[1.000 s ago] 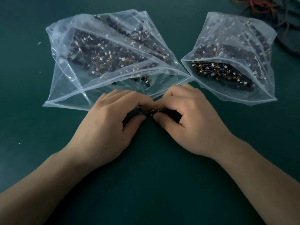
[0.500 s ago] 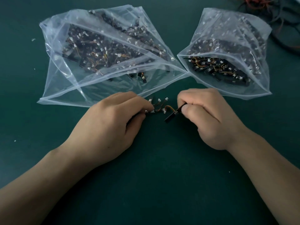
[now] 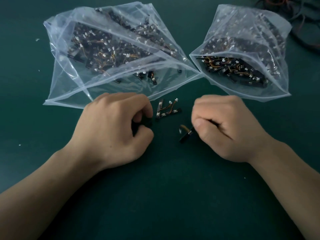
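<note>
The dark green surface (image 3: 164,196) fills the view. Above it the right hand (image 3: 223,129) pinches a black wired part (image 3: 186,135). The left hand (image 3: 110,129) curls beside loose parts (image 3: 167,110), grip unclear. Behind lie a large bag (image 3: 72,87), a small bag (image 3: 259,23) and tangled cables (image 3: 304,23).

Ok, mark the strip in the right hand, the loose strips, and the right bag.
held strip (image 3: 185,137), head view, black body.
loose strips (image 3: 166,114), head view, lower strip.
right bag (image 3: 230,91), head view, front lip.
</note>
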Demonstrator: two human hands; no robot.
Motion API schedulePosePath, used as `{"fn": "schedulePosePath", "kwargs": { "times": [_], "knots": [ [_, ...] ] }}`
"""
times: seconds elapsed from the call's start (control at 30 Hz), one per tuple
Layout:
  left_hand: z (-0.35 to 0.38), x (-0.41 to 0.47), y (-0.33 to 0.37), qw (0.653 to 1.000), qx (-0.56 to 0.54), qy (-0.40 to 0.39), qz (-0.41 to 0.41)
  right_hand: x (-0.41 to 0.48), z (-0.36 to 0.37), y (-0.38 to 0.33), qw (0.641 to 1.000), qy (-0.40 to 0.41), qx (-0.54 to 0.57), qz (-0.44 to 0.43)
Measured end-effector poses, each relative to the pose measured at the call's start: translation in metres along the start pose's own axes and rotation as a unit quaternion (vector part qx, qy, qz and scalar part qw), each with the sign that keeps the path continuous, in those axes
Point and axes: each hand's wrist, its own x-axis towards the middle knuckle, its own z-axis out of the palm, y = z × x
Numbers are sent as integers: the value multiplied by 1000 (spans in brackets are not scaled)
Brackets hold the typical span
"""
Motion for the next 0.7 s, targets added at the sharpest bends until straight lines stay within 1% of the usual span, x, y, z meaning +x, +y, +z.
{"fn": "schedulePosePath", "kwargs": {
  "times": [0.03,0.1,0.3,0.4,0.5,0.6,0.7],
  "knots": [
    [0,-1,1,1000,22,-17,-1,-1,0,1,999,29,-5,-12],
    [1,-1,1,999,33,-26,3,-1,-1,4,996,67,-45,-40],
    [10,0,-1,999,21,25,25,-5,2,4,978,83,-124,-142],
    [12,0,-3,999,7,44,30,-1,6,-2,966,97,-169,-168],
    [15,0,-3,998,-7,45,37,-2,5,-5,964,89,-179,-177],
    [16,-1,-3,998,-8,38,53,-3,1,-7,968,73,-162,-177],
    [17,-2,-3,998,-9,25,65,-5,1,-10,977,18,-132,-164]
  ]
}}
